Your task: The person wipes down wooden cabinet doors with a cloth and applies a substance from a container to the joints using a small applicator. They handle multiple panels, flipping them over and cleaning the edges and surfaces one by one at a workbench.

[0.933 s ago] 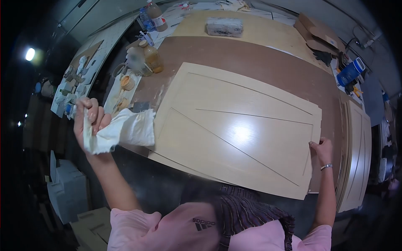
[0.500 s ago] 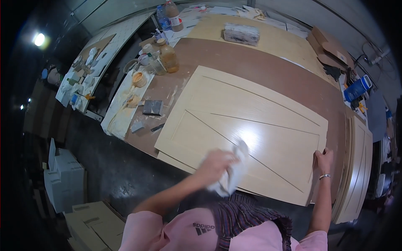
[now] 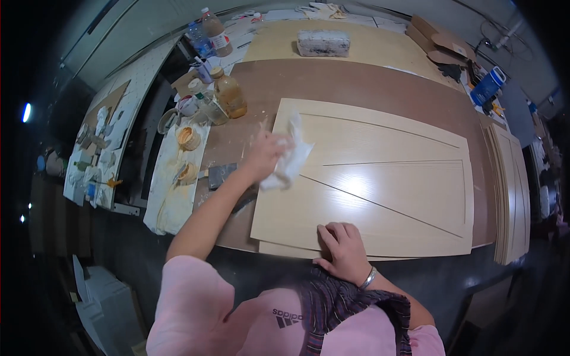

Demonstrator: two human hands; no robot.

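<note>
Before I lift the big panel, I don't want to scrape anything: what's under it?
A pale board peeks out along the near edge of the big panel; brown tabletop shows past its far edge. The rest underneath is covered, so I can't count layers.

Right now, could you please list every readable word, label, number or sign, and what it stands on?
Pink short-sleeved shirt: dark lettering and striped logo, wording not quoted.
Tall white-capped plastic bottle: red-and-white label, too small to read.
Nothing else is readable.
</note>
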